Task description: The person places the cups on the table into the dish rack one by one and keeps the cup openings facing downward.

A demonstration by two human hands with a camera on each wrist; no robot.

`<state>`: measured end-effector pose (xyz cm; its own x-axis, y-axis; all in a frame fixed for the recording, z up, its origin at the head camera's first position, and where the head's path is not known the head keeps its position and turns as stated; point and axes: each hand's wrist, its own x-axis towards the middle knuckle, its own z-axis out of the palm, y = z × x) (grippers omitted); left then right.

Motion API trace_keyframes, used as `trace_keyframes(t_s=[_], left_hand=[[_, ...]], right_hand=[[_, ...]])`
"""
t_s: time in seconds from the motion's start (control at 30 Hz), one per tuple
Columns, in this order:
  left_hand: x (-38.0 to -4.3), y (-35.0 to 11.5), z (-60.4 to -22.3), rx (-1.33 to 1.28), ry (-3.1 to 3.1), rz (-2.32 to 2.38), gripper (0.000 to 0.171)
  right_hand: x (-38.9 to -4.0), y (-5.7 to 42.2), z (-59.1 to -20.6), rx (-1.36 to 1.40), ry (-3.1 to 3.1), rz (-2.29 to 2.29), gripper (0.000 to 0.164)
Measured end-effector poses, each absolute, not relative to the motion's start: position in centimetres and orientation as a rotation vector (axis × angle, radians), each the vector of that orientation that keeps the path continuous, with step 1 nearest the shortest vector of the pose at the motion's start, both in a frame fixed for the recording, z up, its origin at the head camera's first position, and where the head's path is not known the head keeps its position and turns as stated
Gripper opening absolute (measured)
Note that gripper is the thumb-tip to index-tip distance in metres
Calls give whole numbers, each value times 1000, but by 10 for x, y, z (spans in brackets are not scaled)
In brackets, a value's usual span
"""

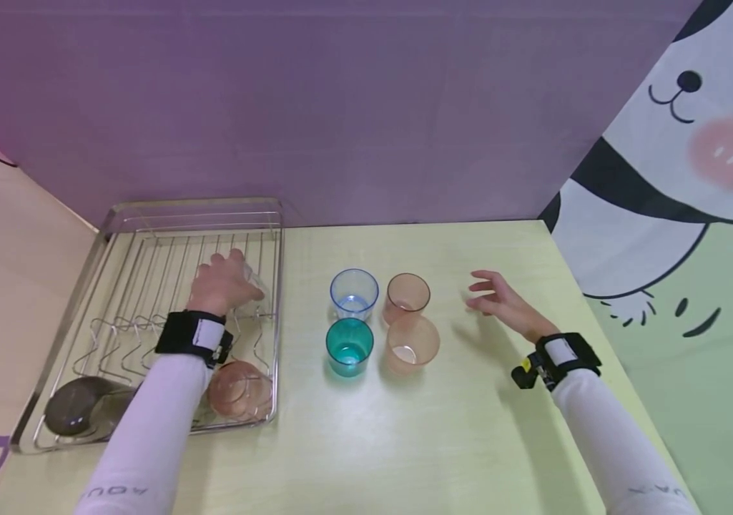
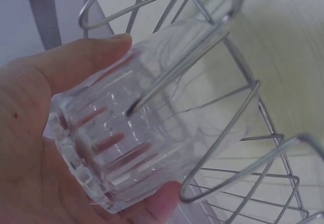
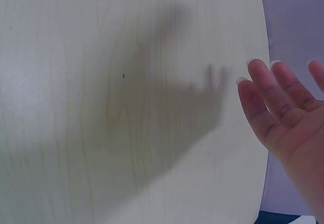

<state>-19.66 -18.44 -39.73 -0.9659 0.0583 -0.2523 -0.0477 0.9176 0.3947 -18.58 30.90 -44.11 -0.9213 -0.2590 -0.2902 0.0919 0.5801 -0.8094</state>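
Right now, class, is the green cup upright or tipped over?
Upright: in the head view, the green cup stands on the table with its open rim facing up.

white fabric sleeves (image 1: 617,443), grey printed lettering (image 1: 115,491), farthest behind fingers (image 3: 259,112) | wide black wrist straps (image 1: 177,333), white rectangular patches (image 1: 208,334), nearer fingers | small black-and-yellow device (image 1: 525,373), right strap

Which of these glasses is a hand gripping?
The clear, ribbed glass at the wire rack: the left hand grips it, while the blue glass, green glass and two orange-tinted glasses stand untouched.
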Motion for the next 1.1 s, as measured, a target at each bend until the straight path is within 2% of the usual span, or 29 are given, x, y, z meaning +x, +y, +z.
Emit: trace_keyframes(t_s=[0.77,1.1], left_hand=[[-198,-193,-398,12,2809,719,93],[-200,-184,-386,72,2897,734,89]], right_hand=[[-190,314,-432,-148,2448,-1299,73],[-195,309,-414,-187,2464,-1351,71]])
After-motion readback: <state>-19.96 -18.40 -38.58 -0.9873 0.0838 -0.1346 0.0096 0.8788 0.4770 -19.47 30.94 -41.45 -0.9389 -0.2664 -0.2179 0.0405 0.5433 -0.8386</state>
